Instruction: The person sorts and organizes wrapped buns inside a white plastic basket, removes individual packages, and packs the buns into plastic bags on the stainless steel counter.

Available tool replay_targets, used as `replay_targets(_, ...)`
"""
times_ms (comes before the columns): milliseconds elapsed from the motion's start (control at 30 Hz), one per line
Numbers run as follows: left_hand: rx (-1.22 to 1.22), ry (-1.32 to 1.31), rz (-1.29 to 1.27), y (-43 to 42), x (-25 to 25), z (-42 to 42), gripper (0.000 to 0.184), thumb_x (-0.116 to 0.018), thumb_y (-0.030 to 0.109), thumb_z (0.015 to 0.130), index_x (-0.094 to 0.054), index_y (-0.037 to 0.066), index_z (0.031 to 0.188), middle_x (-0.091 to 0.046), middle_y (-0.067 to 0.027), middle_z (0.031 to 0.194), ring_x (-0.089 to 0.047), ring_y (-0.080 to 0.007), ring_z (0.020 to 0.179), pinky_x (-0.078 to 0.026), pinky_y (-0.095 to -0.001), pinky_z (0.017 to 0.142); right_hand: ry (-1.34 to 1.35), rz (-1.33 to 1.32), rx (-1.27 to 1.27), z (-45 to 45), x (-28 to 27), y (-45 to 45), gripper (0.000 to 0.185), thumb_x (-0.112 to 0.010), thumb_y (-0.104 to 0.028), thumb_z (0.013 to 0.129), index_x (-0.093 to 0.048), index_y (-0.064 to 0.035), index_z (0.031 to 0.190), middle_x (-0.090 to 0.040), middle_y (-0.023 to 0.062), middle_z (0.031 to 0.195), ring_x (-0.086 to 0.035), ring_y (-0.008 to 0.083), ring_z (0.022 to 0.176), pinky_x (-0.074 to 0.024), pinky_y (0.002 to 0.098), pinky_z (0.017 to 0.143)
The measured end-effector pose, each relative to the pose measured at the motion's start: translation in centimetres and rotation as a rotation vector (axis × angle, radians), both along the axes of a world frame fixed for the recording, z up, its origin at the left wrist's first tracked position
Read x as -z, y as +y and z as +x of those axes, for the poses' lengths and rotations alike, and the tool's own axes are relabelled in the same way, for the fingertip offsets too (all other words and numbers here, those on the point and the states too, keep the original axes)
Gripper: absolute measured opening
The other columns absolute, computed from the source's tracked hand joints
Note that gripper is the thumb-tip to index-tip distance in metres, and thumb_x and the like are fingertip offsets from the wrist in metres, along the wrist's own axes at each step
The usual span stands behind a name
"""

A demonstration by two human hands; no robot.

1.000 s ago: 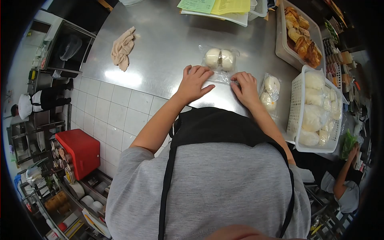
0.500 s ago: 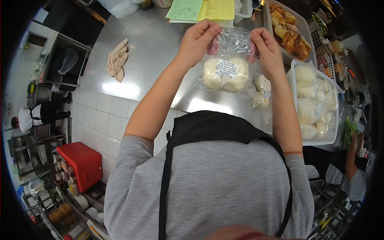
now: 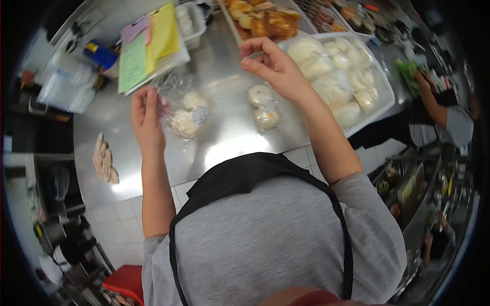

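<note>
My left hand (image 3: 147, 115) pinches the top edge of a clear plastic bag that holds two round white dough pieces (image 3: 189, 118) with a printed label. The bag hangs tilted over the steel table (image 3: 224, 109). My right hand (image 3: 270, 66) is raised apart from the bag, fingers partly curled and spread, nothing between them. Below and left of it, a second labelled bag with two white rounds (image 3: 264, 108) lies on the table. Right of my right hand is a white basket (image 3: 385, 97) filled with bagged white rounds.
Papers (image 3: 153, 48) lie at the back left, near plastic containers (image 3: 69, 86). A beige cloth (image 3: 104, 160) is at the left. A tray of browned food (image 3: 263, 19) stands at the back. At the right, a co-worker (image 3: 444, 112) handles greens (image 3: 408, 74).
The view has turned to the right. The bag went from the table up into both hands, then my right hand let go and moved right; my left still holds it.
</note>
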State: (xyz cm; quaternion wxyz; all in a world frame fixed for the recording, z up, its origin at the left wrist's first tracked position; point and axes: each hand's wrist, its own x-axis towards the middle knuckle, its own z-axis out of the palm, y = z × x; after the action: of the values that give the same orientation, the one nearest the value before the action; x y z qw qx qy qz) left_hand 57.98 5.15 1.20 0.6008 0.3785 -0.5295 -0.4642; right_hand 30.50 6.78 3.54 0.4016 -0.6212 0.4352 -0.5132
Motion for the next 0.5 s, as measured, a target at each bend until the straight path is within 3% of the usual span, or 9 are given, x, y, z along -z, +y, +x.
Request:
replay_targets(33, 0.032, 0.005, 0.005, 0.0, 1.3, 0.3, 0.015, -0.056, 0.019, 0.094, -0.059, 0.004, 0.097, -0.054, 0.0026, 0.078, -0.050, -0.0066, 0.071, -0.041, -0.0206, 0.061, 0.005, 0.005, 0.032, -1.3, -0.1, 0.9, 0.036, -0.068, -0.026, 0.085, -0.055, -0.0073, 0.113, -0.053, 0.0016, 0.105, -0.058, 0.0099, 0.085, -0.0460, 0.0249, 0.075)
replay_targets(100, 0.041, -0.492, -0.049, 0.4, 4.2, 0.5, 0.010, -0.057, 0.013, 0.092, -0.059, 0.004, 0.096, -0.055, -0.0009, 0.087, -0.051, -0.0093, 0.075, -0.041, -0.0221, 0.068, 0.273, -0.147, 0.135, -4.2, -0.2, 2.9, 0.031, -0.068, -0.024, 0.084, -0.059, -0.0066, 0.108, -0.054, 0.0014, 0.106, -0.059, 0.0112, 0.087, -0.0457, 0.0246, 0.076)
replay_targets(133, 0.059, -0.490, -0.051, 0.9, 5.1, 0.1, 0.010, -0.057, 0.013, 0.092, -0.059, 0.004, 0.096, -0.055, -0.0009, 0.087, -0.051, -0.0093, 0.075, -0.041, -0.0221, 0.068, 0.235, -0.117, 0.177, -5.5, -0.5, 3.9, 0.025, -0.067, -0.020, 0.085, -0.061, -0.0055, 0.104, -0.054, 0.0018, 0.109, -0.059, 0.0115, 0.090, -0.0453, 0.0250, 0.079)
replay_targets(200, 0.217, -0.836, -0.101, 1.8, 6.1, -0.5, 0.007, -0.061, 0.006, 0.086, -0.061, 0.001, 0.091, -0.055, -0.0034, 0.082, -0.053, -0.0134, 0.077, -0.043, -0.0264, 0.071, 0.159, -0.061, 0.257, -8.5, -0.2, 5.5, 0.024, -0.066, -0.018, 0.086, -0.061, -0.0049, 0.104, -0.055, 0.0016, 0.107, -0.058, 0.0111, 0.091, -0.0452, 0.0255, 0.080)
replay_targets(333, 0.290, -0.730, 0.018, 2.1, 6.7, -1.2, 0.010, -0.062, 0.005, 0.083, -0.061, 0.002, 0.092, -0.056, -0.0045, 0.086, -0.052, -0.0147, 0.075, -0.043, -0.0267, 0.070, 0.074, 0.026, 0.496, -12.9, 0.6, 8.1, 0.020, -0.063, -0.014, 0.088, -0.060, -0.0042, 0.105, -0.058, 0.0009, 0.101, -0.055, 0.0098, 0.090, -0.0452, 0.0257, 0.082)
replay_targets(500, 0.382, -0.821, 0.138, 1.8, 4.4, -1.8, 0.021, -0.067, 0.010, 0.082, -0.060, 0.004, 0.100, -0.053, -0.0002, 0.086, -0.048, -0.0106, 0.078, -0.040, -0.0236, 0.072, -0.060, 0.044, 0.313, -9.8, 2.6, 8.3, 0.022, -0.063, -0.015, 0.088, -0.058, -0.0053, 0.107, -0.059, 0.0008, 0.099, -0.055, 0.0096, 0.090, -0.0444, 0.0260, 0.084)
